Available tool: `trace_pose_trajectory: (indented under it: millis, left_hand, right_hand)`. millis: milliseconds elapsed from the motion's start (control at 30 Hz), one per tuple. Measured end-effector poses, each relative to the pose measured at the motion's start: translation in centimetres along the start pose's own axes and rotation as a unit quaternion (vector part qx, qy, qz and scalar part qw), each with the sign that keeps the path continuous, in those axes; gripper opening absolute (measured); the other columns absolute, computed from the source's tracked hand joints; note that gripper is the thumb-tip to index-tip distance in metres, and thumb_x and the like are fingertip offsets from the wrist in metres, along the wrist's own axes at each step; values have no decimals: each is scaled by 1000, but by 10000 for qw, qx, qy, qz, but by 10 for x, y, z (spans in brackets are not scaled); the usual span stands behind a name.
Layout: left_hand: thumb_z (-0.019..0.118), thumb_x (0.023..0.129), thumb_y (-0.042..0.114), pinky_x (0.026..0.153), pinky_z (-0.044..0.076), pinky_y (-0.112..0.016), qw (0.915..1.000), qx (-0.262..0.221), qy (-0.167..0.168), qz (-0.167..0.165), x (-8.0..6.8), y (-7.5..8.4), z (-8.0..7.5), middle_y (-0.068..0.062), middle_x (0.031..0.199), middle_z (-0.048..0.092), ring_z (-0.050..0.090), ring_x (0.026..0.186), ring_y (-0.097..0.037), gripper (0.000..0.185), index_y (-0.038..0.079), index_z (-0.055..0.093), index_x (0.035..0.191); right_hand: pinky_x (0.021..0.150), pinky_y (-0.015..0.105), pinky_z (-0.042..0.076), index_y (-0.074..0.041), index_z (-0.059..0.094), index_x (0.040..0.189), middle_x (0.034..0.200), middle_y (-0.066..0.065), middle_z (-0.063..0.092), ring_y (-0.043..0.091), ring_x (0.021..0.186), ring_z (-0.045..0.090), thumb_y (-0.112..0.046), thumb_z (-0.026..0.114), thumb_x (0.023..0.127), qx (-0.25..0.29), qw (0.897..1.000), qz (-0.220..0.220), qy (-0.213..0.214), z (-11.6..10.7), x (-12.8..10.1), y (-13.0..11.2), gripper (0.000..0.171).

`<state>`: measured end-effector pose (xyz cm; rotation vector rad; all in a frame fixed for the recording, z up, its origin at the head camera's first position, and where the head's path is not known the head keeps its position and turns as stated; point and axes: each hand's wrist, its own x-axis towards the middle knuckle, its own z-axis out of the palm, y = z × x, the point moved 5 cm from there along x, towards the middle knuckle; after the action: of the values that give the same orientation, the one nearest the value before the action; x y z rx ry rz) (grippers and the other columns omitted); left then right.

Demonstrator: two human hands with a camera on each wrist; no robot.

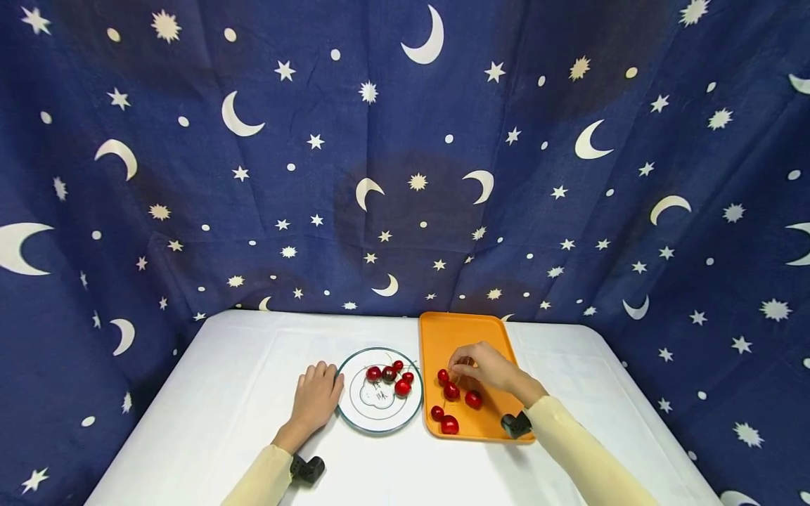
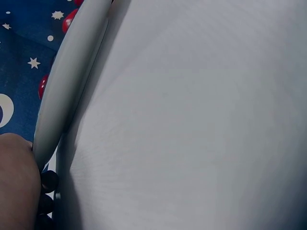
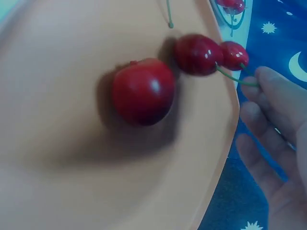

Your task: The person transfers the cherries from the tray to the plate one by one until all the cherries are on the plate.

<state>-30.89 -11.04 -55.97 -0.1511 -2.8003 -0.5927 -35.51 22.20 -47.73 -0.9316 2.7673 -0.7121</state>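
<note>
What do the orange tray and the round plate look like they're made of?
The orange tray looks like plastic: uniform colour, smooth matte surface, rounded moulded rim. The round plate seems glazed ceramic, possibly melamine: white face, thin green rim line, a printed centre motif and a smooth pale underside in the left wrist view.

No readable text anywhere; the plate's (image 1: 354,414) centre mark seems illegible.

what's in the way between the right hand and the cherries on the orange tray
Nothing visible. The right hand is already over the orange tray, fingertips at a cherry stem; the other cherries lie loose beside it.
</note>
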Motion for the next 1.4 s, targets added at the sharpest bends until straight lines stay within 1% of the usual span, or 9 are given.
trace_pose_trajectory:
  millis: [133, 367, 533, 633, 900, 1100, 1233, 1333, 1400]
  left_hand:
    - [49, 107, 28, 73, 28, -33, 10000, 6, -23, -12, 0, 0, 0, -4, 86, 43, 33, 80, -18, 24, 8, 59, 97]
    - [49, 107, 29, 73, 28, -34, 9999, -31, -89, -85, -2, -3, 6, -4, 86, 43, 33, 80, -19, 25, 8, 59, 97]
    - [49, 106, 29, 73, 28, -35, 10000, -22, -59, -77, -3, -3, 5, -5, 86, 44, 34, 80, -19, 25, 8, 58, 95]
    - [49, 107, 29, 73, 28, -35, 9999, -36, -71, -112, -3, -3, 5, -5, 86, 43, 33, 80, -20, 25, 8, 58, 96]
    - [50, 106, 28, 74, 27, -35, 9997, -134, -98, -191, -2, -3, 4, -5, 87, 43, 33, 81, -20, 24, 7, 59, 97]
    - [50, 106, 28, 74, 27, -34, 9997, -142, -118, -143, -2, -1, 4, -4, 86, 43, 33, 81, -19, 24, 8, 59, 96]
    - [50, 106, 28, 73, 27, -34, 9997, -128, -122, -152, -2, -1, 3, -4, 86, 42, 33, 81, -19, 24, 8, 59, 97]
    - [50, 106, 28, 74, 27, -34, 9997, -155, -117, -136, -2, -1, 2, -4, 86, 42, 33, 81, -19, 24, 7, 60, 98]
    - [50, 106, 28, 74, 27, -34, 9997, -158, -113, -122, -1, 0, 1, -4, 86, 42, 33, 81, -18, 24, 8, 59, 97]
  right_hand:
    - [79, 23, 55, -20, 76, 99, 91, -11, 75, 2, 82, 62, -19, 71, 96, -495, 9976, 133, 474, -8, 2, -6, 6]
    - [85, 38, 59, -18, 78, 102, 96, -7, 77, 6, 86, 66, -19, 72, 96, -698, 9932, 51, 928, -10, 8, -13, 9]
    - [85, 36, 60, -16, 78, 104, 99, -5, 78, 7, 86, 69, -19, 72, 96, -707, 9912, -148, 1110, -10, 17, -23, 10]
    - [82, 31, 60, -13, 78, 105, 101, -2, 78, 8, 86, 69, -16, 71, 96, -533, 9914, -254, 1169, -9, 23, -30, 11]
    - [71, 18, 57, -5, 76, 106, 99, 8, 78, 10, 78, 72, -6, 68, 97, 228, 9941, -436, 967, 1, 44, -51, 12]
    - [70, 14, 55, -7, 76, 104, 97, 5, 77, 6, 77, 71, -9, 69, 97, 206, 9939, -639, 879, 13, 55, -64, 10]
    - [71, 15, 56, -4, 75, 104, 97, 10, 77, 16, 78, 74, -8, 68, 98, 434, 9934, -817, 681, 22, 58, -73, 11]
    - [72, 16, 56, -2, 75, 108, 98, 13, 77, 25, 80, 76, -8, 66, 99, 654, 9939, -762, 462, 26, 59, -78, 14]
    - [73, 15, 56, -2, 74, 110, 99, 11, 78, 24, 81, 76, -10, 66, 99, 678, 9946, -707, 343, 29, 60, -81, 15]
